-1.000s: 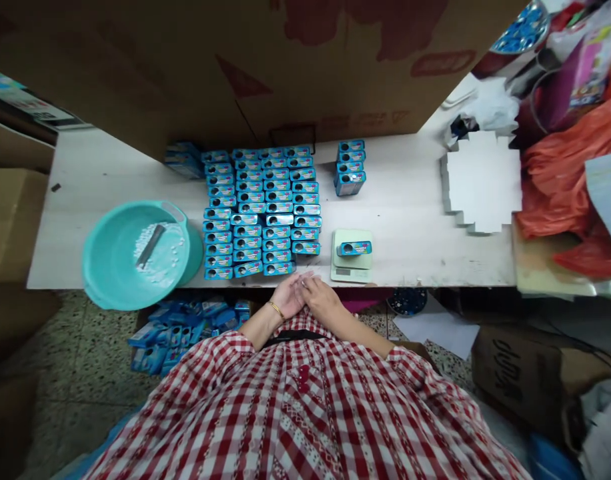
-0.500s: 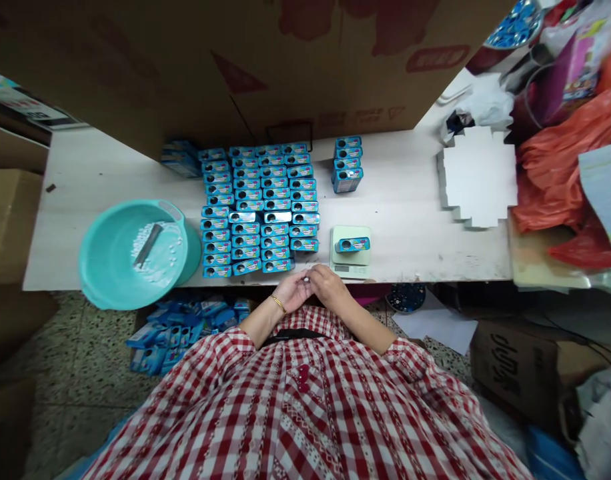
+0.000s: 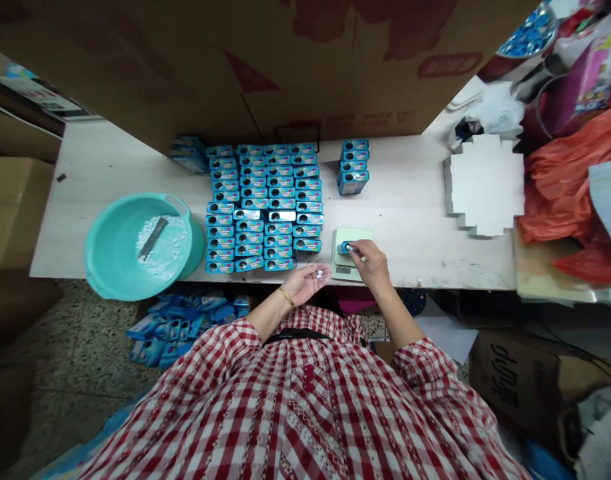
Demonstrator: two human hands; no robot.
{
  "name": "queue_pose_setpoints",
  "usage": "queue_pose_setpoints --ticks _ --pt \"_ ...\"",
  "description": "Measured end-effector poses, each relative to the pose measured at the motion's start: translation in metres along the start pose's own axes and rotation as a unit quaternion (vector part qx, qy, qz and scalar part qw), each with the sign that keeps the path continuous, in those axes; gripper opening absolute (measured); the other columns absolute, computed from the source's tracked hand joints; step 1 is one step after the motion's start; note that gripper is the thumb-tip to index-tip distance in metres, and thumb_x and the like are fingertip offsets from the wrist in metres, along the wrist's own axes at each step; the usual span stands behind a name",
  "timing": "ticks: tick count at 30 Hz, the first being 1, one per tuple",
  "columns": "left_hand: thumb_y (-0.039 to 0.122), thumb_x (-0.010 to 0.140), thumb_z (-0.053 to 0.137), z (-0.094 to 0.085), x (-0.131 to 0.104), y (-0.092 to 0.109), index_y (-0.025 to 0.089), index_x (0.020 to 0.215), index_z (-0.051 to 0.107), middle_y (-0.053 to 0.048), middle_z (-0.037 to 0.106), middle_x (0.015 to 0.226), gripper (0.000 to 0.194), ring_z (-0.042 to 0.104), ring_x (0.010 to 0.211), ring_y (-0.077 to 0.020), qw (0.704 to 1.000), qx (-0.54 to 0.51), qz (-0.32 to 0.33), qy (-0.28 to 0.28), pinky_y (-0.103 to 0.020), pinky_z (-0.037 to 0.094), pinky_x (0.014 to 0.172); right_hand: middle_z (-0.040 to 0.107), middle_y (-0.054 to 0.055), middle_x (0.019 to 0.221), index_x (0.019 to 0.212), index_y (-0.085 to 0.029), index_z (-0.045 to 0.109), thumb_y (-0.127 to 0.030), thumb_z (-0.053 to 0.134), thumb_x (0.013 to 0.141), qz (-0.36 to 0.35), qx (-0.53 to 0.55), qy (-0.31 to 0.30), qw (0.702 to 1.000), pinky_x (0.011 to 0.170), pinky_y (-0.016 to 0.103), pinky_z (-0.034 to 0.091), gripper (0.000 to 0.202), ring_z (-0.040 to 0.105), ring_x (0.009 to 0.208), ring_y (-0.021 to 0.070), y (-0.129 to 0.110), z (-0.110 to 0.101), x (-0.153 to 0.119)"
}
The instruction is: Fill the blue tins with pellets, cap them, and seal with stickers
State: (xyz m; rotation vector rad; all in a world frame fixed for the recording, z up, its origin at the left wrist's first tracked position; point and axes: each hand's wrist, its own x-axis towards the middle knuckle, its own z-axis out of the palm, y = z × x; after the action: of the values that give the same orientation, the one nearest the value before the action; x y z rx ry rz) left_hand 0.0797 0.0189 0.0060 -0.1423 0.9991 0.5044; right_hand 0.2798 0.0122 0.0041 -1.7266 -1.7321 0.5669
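Palm up at the table's front edge, my left hand (image 3: 308, 281) cups a few small white pellets (image 3: 319, 274). My right hand (image 3: 370, 260) is over a small blue tin (image 3: 343, 247) on a pale green digital scale (image 3: 353, 235), its thumb and forefinger pinched on a white pellet (image 3: 348, 247) at the tin's top. The hand covers part of the tin. Left of the scale stand rows of similar blue tins (image 3: 250, 227), many with a dark round hole on top. A shorter row of blue tins (image 3: 354, 180) stands behind the scale.
A turquoise basin (image 3: 98, 257) with white pellets and a grey bar-shaped piece (image 3: 153, 239) sits at the left. Behind the tins rises a large cardboard box (image 3: 210, 73). White cut-out card (image 3: 485, 183) and orange plastic bags (image 3: 560, 193) are at right. Below lie blue packages (image 3: 175, 327).
My hands, together at the table edge before, have parted. The right one has moved right and forward to the tin on the scale; the left one has turned its palm up, showing pellets.
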Motion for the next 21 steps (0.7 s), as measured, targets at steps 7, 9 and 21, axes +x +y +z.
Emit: queue_pose_setpoints --ticks 7,9,21 --pt "0.013 0.086 0.044 -0.004 -0.003 -0.003 0.005 0.084 0.065 -0.013 0.069 0.079 0.023 0.066 0.077 -0.0147 1.0 -0.007 -0.015 -0.003 -0.025 0.052 0.076 0.064 0.009 0.092 0.098 -0.018 0.062 -0.02 0.041 0.089 -0.049 -0.069 -0.007 0.996 0.08 0.033 0.049 0.023 0.058 0.089 0.0192 -0.03 0.005 -0.028" --pt "0.015 0.087 0.043 -0.01 -0.004 -0.007 0.006 0.085 0.065 -0.011 0.069 0.077 0.024 0.065 0.071 -0.013 0.999 -0.014 -0.028 -0.009 -0.025 0.052 0.074 0.063 0.011 0.097 0.101 -0.015 0.061 -0.017 0.041 0.088 -0.102 -0.09 -0.097 0.986 0.08 0.033 0.05 0.024 0.057 0.09 0.0206 -0.051 0.02 -0.044" --pt "0.019 0.089 0.039 -0.036 -0.015 -0.01 0.007 0.098 0.065 -0.011 0.069 0.081 0.03 0.064 0.073 -0.0142 0.999 0.0 -0.026 0.02 -0.028 0.05 0.075 0.055 0.004 0.083 0.077 -0.022 0.055 -0.012 0.049 0.082 -0.1 -0.067 -0.181 0.976 0.057 0.03 0.047 0.012 0.052 0.073 0.0187 -0.067 0.062 -0.064"
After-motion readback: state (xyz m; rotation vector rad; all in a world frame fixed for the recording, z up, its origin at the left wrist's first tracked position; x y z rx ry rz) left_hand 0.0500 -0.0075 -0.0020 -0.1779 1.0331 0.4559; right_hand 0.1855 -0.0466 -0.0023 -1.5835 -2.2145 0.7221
